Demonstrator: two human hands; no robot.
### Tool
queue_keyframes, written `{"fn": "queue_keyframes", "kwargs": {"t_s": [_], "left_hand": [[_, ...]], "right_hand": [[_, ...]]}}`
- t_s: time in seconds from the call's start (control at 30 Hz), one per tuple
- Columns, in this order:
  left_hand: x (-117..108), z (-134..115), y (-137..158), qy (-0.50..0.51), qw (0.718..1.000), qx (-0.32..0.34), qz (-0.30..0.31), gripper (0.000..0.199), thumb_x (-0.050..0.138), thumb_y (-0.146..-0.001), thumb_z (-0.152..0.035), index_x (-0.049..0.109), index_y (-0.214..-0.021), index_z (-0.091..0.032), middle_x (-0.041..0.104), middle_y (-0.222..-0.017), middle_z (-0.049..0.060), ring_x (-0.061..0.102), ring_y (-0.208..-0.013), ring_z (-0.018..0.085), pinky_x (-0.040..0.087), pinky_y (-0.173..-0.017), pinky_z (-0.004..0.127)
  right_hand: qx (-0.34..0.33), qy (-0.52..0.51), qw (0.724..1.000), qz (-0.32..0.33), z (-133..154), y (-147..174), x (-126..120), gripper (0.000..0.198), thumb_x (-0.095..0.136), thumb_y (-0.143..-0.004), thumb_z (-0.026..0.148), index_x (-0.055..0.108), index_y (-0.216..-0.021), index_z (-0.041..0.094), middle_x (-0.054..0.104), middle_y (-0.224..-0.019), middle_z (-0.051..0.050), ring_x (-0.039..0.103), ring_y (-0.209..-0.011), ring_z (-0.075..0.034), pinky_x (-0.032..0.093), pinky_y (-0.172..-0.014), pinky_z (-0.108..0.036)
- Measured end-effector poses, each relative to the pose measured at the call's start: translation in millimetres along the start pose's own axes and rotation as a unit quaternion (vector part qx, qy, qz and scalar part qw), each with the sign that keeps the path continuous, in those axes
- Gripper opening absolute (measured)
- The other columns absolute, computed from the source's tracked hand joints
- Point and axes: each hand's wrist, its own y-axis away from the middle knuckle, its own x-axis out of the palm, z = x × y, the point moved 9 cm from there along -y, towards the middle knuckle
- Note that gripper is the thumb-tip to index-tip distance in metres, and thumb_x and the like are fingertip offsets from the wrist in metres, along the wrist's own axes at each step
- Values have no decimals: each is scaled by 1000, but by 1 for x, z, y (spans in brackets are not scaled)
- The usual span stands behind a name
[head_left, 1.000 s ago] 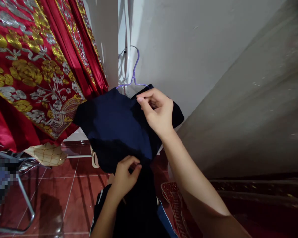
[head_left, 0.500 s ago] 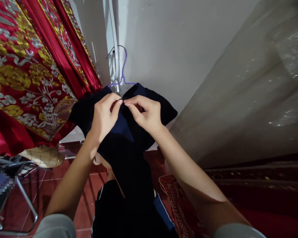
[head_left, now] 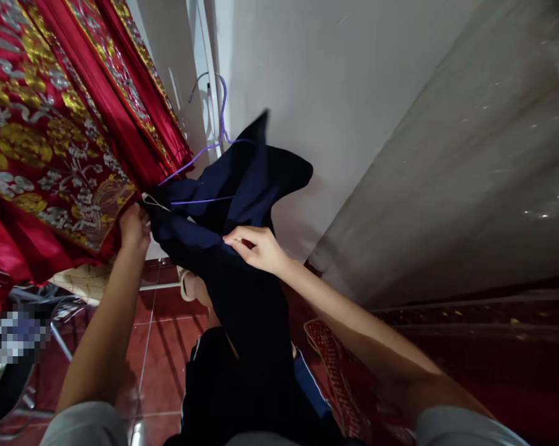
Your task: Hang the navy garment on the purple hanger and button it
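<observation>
A dark navy garment (head_left: 242,291) hangs in front of me on a thin purple wire hanger (head_left: 224,111). The hanger's left shoulder shows bare, and part of its bottom bar runs across the opened neck of the garment. My right hand (head_left: 258,248) pinches the front edge of the cloth between thumb and fingertips. Off to the left, my left hand (head_left: 135,226) is closed at the garment's left shoulder; its fingertips are partly hidden. A thin pale loop (head_left: 156,202) lies on the cloth beside that hand. One collar point sticks up at the hanger's right.
Red cloth with gold and silver embroidery (head_left: 51,136) hangs close on the left. A metal-framed chair (head_left: 28,396) stands below it on red floor tiles (head_left: 163,353). A pale wall (head_left: 353,74) is behind the hanger, and a translucent cover (head_left: 437,198) slopes down at right.
My left hand has moved left and down, pulling the garment's left side outward. My right hand has come slightly down. The neck has opened, baring the hanger's left shoulder.
</observation>
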Motion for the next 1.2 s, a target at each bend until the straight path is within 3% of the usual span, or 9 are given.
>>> {"fn": "queue_keyframes", "kwargs": {"t_s": [0.2, 0.4, 0.53, 0.63, 0.73, 0.83, 1.0, 1.13, 1.2], "left_hand": [[10, 75, 55, -97, 982, -27, 160, 28, 70, -95, -32, 57, -77, -16, 60, -71, 2, 64, -70, 18, 55, -64, 32], [79, -12, 132, -134, 918, 194, 320, 21, 69, -95, -40, 72, -96, -19, 68, -95, 6, 66, -100, 24, 56, -96, 41], [120, -62, 182, -148, 844, 351, 377, 30, 56, -102, -44, 71, -118, -23, 60, -136, 11, 54, -134, 26, 40, -120, 45], [132, -35, 184, -140, 835, 268, 460, 57, 34, -106, -62, 67, -128, -22, 66, -131, 13, 59, -131, 27, 46, -114, 43], [119, 18, 167, -224, 818, 154, 506, 70, 28, -101, -74, 74, -96, -21, 74, -90, 10, 71, -96, 27, 57, -89, 38], [91, 43, 147, -377, 757, 185, 500, 53, 56, -94, -67, 68, -72, -20, 67, -68, 6, 66, -71, 24, 52, -81, 35], [39, 32, 108, -525, 689, 224, 447, 37, 54, -99, -50, 73, -91, -19, 74, -83, 8, 68, -77, 24, 44, -74, 30], [10, 16, 88, -604, 677, 203, 368, 37, 45, -100, -41, 71, -88, -18, 73, -83, 12, 67, -76, 26, 43, -71, 32], [4, 12, 88, -621, 681, 186, 340, 36, 42, -99, -38, 67, -81, -18, 71, -79, 13, 65, -72, 26, 45, -71, 34]], "right_hand": [[15, -13, 993, 115, 3, -1, 12, 8, 66, -88, 24, 68, -83, 19, 62, -75, 1, 53, -64, -9, 40, -62, -24], [74, -12, 985, 152, 8, -4, 29, 69, 84, -75, 54, 61, -130, 20, 66, -126, -13, 65, -111, -27, 54, -96, -42], [103, -180, 974, 94, 29, -9, 34, 35, 63, -94, 42, 66, -119, 18, 70, -118, -10, 67, -111, -25, 56, -99, -43], [183, -258, 945, 80, 30, -7, 29, 23, 65, -90, 34, 69, -104, 17, 72, -106, -7, 68, -100, -21, 58, -90, -37], [211, -277, 925, 153, 37, -9, 18, 16, 72, -83, 32, 70, -87, 17, 71, -87, -3, 66, -81, -16, 56, -73, -30], [168, -167, 957, 166, 36, -26, -11, 10, 69, -80, 23, 67, -73, 16, 65, -71, 0, 61, -68, -14, 51, -64, -27], [118, -8, 989, -87, -7, -63, -71, 37, 58, -71, 4, 74, -102, 17, 74, -96, -3, 69, -89, -18, 53, -86, -33], [283, -45, 955, -73, -80, -59, -55, 11, 61, -80, 15, 67, -71, 14, 64, -67, -2, 59, -64, -16, 49, -65, -30], [327, -11, 941, -93, -101, -49, -60, 27, 67, -77, 17, 53, -54, 16, 52, -55, 1, 50, -55, -13, 40, -55, -27]]}}
